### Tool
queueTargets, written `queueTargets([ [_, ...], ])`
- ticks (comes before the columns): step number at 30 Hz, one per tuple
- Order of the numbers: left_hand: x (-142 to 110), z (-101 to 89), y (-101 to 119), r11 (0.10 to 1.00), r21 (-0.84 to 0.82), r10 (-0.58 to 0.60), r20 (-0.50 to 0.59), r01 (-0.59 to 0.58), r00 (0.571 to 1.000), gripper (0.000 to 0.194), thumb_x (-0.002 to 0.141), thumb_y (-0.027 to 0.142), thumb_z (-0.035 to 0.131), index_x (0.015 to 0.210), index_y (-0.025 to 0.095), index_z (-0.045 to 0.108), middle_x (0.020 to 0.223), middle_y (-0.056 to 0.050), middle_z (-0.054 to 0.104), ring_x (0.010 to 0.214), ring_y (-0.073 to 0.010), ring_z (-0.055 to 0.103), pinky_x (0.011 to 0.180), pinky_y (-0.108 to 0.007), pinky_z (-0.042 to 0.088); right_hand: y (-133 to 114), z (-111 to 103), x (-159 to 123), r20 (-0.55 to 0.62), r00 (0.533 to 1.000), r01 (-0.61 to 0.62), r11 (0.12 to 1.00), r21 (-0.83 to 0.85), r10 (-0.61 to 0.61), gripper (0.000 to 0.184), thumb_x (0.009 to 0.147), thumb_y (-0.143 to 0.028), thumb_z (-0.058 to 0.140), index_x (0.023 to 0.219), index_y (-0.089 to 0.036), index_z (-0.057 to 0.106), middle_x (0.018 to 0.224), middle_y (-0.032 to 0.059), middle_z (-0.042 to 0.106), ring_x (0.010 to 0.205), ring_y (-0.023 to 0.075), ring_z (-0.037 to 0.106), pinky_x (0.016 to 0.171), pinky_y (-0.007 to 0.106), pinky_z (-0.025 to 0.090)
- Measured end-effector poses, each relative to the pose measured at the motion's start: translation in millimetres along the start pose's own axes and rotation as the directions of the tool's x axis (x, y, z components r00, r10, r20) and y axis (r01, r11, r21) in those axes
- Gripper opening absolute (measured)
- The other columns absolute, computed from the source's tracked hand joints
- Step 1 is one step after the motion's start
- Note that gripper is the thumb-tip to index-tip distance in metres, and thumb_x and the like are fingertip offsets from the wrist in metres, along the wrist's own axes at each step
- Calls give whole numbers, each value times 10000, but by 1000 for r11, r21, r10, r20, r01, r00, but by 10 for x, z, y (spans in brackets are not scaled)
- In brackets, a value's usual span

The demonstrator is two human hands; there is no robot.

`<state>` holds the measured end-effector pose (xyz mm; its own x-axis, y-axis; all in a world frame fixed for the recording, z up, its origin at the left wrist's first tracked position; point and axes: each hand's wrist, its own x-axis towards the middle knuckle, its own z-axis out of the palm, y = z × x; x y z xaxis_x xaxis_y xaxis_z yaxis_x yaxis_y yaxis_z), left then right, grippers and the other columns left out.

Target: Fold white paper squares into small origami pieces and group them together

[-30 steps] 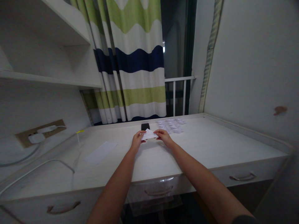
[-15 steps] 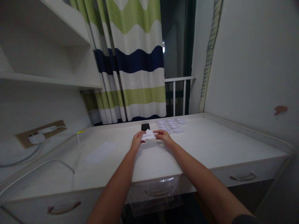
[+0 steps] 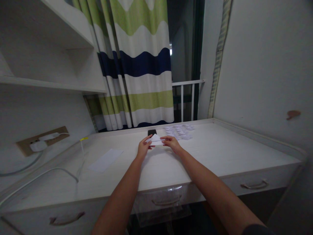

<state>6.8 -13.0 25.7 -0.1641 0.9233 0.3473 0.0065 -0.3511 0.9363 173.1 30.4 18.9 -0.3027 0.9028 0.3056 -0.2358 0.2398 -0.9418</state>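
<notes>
Between my two hands is a small folded sheet of white paper [image 3: 156, 139], with a pointed peak at its top and a flat strip along its lower edge. My left hand [image 3: 143, 147] pinches its left end, thumb in front and fingers around it. At the right end, my right hand [image 3: 171, 143] grips the paper between thumb and fingers. Just beyond the paper lies a black phone-like object [image 3: 152, 132], partly covered by it. Several folded white paper pieces [image 3: 179, 131] lie in rows behind my right hand.
On the white desk [image 3: 210, 147], a flat white sheet [image 3: 106, 160] lies to the left. A white cable [image 3: 56, 168] runs along the left side, near a wall socket with plugs [image 3: 40, 143]. A shelf [image 3: 49, 84] overhangs the left; a striped curtain [image 3: 146, 81] hangs behind.
The paper's peak stands slightly higher, and my left fingers have shifted a little along its left end. My right hand keeps its hold.
</notes>
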Motion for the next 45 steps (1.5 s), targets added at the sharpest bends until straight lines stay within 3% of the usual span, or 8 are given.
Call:
queueTargets([
  [4,2,-7,-2,1000,-17,0,-7,0,1000,525,686,188,530,1207,174,460,777,-44,637,524,-111,608,431,-169,408,0,-4,1,-9,1000,-22,1000,19,22,214,540,-201,670,751,-166,678,717,21,641,670,120,559,653,271,472],
  [10,17,-17,-29,998,-19,-55,41,56,998,253,685,246,512,869,122,634,862,-82,636,536,-103,594,438,-179,409,-19,-4,-11,-5,998,-55,998,4,55,228,527,-187,678,754,-165,684,707,22,646,646,110,552,636,253,461],
  [15,-19,1,-10,997,39,-78,112,74,991,349,600,220,629,941,147,621,870,-71,638,656,-133,605,497,-196,448,-27,-11,-21,8,1000,-26,998,-52,26,306,511,-187,686,816,-162,679,636,-6,617,559,75,507,566,216,428],
  [20,-15,-10,-8,996,77,-59,84,52,995,338,559,191,665,894,151,654,915,-69,637,675,-121,566,522,-199,463,-41,-26,-25,36,999,-18,999,-38,19,319,492,-195,707,808,-158,680,632,-8,620,578,81,527,594,226,440],
  [30,4,-30,9,994,91,-63,111,53,992,329,551,206,690,875,156,679,880,-66,659,652,-112,542,531,-196,452,-91,-102,-16,92,994,-52,997,-52,57,326,457,-206,745,773,-155,681,644,7,653,593,104,578,642,265,493],
  [39,-11,-68,1,988,-13,-145,211,151,967,403,537,268,718,922,162,662,1014,-91,619,771,-149,569,560,-213,466,-53,-193,3,103,994,-42,998,-52,47,328,484,-227,737,792,-130,676,667,24,658,604,106,587,661,270,494],
  [45,0,-74,-3,990,33,-138,232,134,963,378,567,289,704,921,163,661,946,-88,647,770,-167,596,572,-228,466,-47,-226,17,97,994,-55,997,-46,59,309,481,-238,739,762,-123,680,669,34,658,610,111,588,669,284,499],
])
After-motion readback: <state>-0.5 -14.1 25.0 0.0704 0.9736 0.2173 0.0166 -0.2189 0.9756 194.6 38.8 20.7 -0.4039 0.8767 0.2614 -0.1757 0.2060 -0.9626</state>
